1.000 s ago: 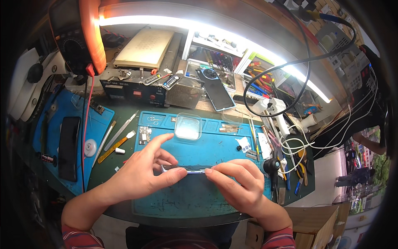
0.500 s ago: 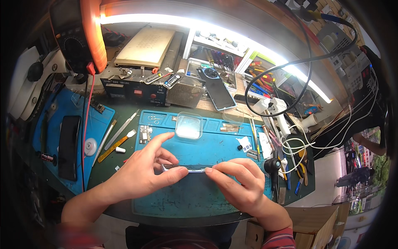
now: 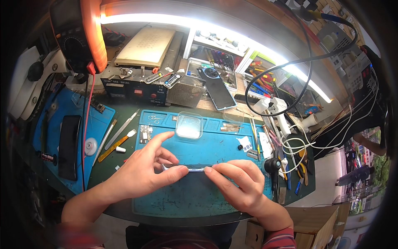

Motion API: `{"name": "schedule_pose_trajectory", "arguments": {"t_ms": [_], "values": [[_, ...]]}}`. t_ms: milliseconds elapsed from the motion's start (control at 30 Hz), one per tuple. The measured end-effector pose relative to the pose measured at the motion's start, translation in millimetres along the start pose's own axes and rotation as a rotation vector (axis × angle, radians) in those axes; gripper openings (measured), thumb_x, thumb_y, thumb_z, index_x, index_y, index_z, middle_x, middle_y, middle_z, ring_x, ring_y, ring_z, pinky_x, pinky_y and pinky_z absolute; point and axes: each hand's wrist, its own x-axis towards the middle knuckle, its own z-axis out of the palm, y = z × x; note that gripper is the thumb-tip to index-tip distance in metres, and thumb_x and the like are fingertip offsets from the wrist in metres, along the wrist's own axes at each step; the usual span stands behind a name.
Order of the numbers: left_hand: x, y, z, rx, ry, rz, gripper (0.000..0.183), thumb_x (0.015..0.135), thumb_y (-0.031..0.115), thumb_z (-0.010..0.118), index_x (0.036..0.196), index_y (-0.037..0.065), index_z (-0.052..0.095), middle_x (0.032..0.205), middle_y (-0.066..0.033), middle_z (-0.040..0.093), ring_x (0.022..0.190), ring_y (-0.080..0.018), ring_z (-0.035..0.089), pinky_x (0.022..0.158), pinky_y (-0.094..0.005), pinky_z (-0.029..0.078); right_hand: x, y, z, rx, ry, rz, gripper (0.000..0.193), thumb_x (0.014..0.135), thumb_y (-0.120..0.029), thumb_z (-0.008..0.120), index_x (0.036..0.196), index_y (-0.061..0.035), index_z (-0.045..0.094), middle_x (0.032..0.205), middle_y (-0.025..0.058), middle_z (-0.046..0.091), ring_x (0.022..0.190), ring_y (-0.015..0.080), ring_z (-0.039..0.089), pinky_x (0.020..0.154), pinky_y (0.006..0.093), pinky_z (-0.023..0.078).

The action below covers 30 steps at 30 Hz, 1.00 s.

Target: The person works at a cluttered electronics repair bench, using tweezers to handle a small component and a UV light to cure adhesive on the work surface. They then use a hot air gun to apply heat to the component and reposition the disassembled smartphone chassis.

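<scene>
Between my hands, above the blue repair mat [image 3: 174,199], is a smartphone [image 3: 196,169] seen nearly edge-on, with a pale bluish rim and a dark strip of its face. My left hand [image 3: 145,168] grips its left end with the thumb in front and fingers behind; the index finger sticks out forward. The thumb and index finger of my right hand [image 3: 238,182] pinch the right end, where any small item between them is hidden. Beyond my left index fingertip stands a clear square plastic box [image 3: 189,125].
A dark phone [image 3: 69,147] lies on the left mat beside a scalpel [image 3: 122,129] and a yellow-handled brush [image 3: 118,145]. Behind are a black box-shaped device [image 3: 134,92] and another phone [image 3: 217,89]. Pliers [image 3: 304,168], several tools and a white cable [image 3: 286,145] crowd the right.
The phone has tilted slightly in my fingers, so its rim looks thinner. Both hands stay in nearly the same place.
</scene>
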Motion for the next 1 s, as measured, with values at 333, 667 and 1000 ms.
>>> {"name": "schedule_pose_trajectory", "arguments": {"t_ms": [333,667,1000], "values": [[0,-2,2,-0.020,0.051,0.056,0.095,0.098,0.041,0.081,0.166,0.001,0.026,0.123,-0.0163,0.068,0.113,-0.0184,0.068,0.097,-0.0313,0.055,3,8,10,0.225,0.008,0.147,0.039,0.073,0.004,0.078,0.111,-0.0058,0.077,0.103,0.0064,0.073,0.088,0.0245,0.071,0.074,0.0352,0.056],[8,-7,4,0.898,0.453,0.906,0.062,0.075,0.020,0.093,0.132,0.008,0.071,0.107,-0.0068,0.072,0.099,-0.0287,0.071,0.086,-0.0410,0.056,5,9,15,0.331,0.001,0.238,0.030,0.079,0.002,0.075,0.108,-0.0057,0.077,0.097,0.0064,0.071,0.083,0.0252,0.070,0.069,0.0375,0.056],[13,-12,20,1.029,0.488,1.101,0.039,0.074,0.012,0.089,0.112,0.012,0.081,0.102,-0.0005,0.067,0.092,-0.0220,0.061,0.083,-0.0388,0.050,0,4,16,0.419,0.021,0.304,0.023,0.085,-0.003,0.080,0.108,-0.0050,0.076,0.098,0.0080,0.073,0.085,0.0267,0.072,0.072,0.0376,0.058]]}}
